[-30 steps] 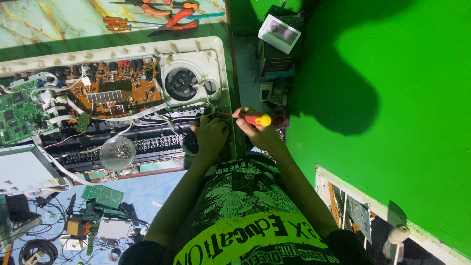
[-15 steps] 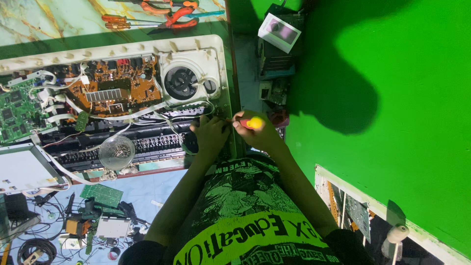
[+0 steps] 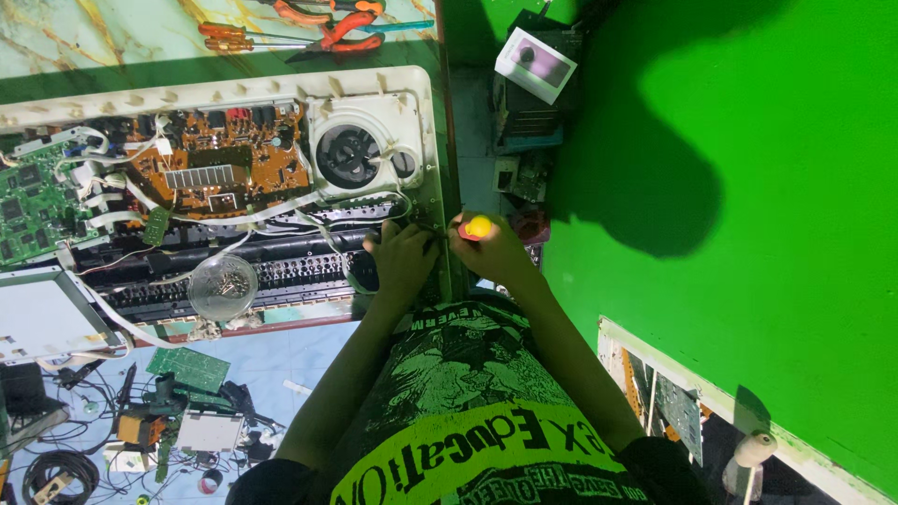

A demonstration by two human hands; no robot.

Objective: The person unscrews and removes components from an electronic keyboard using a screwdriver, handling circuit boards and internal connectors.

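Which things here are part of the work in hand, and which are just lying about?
In use: right hand, screwdriver, left hand, opened machine.
Lying about: pliers, clear screw dish, loose green board, white box.

a marble-patterned table top (image 3: 112, 37) carries an opened cream-cased machine (image 3: 281, 93), its circuit boards bared. above it on the marble lie orange-handled pliers (image 3: 327, 28) and screwdrivers (image 3: 234, 37). the blue floor (image 3: 299, 355) below holds loose boards and cables.
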